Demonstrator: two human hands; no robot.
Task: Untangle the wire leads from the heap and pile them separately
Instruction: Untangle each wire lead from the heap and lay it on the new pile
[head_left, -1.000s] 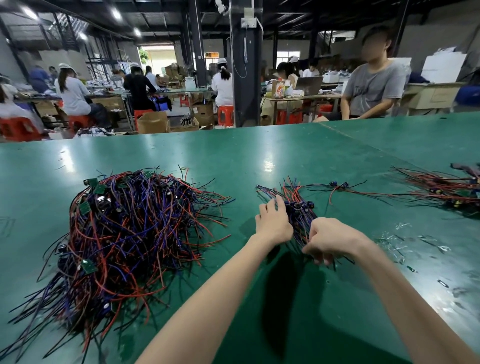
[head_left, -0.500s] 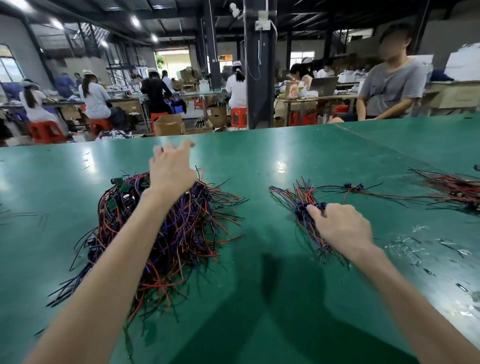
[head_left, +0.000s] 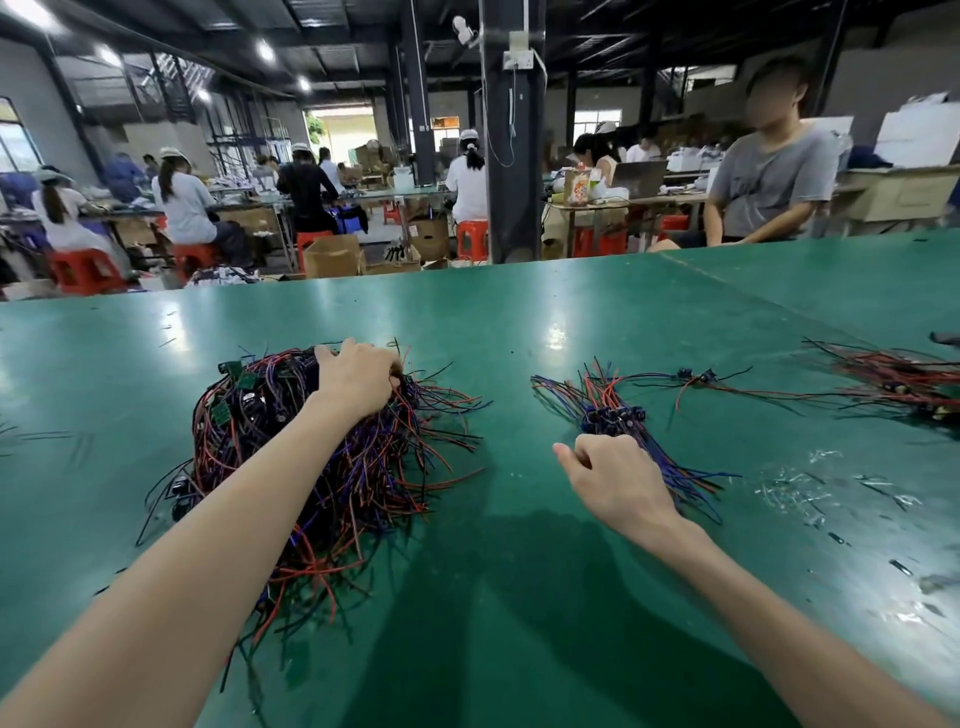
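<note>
My left hand (head_left: 358, 376) grabs wires on top of the big heap (head_left: 322, 467). My right hand (head_left: 618, 478) is curled beside the small pile (head_left: 613, 405); I cannot tell if it holds any. Its leads point away, leaning left. Shiny green table (head_left: 519, 312); workers (head_left: 184, 202) on red stools (head_left: 85, 267) beyond.

We work at a broad green table (head_left: 519, 312), with clear plastic scraps (head_left: 795, 491) lying on its right side. Beyond its far edge we see a dark pillar (head_left: 511, 171), a seated person in a grey T-shirt (head_left: 769, 182), workers (head_left: 182, 202) on red stools (head_left: 470, 239), and a cardboard box (head_left: 332, 257).
</note>
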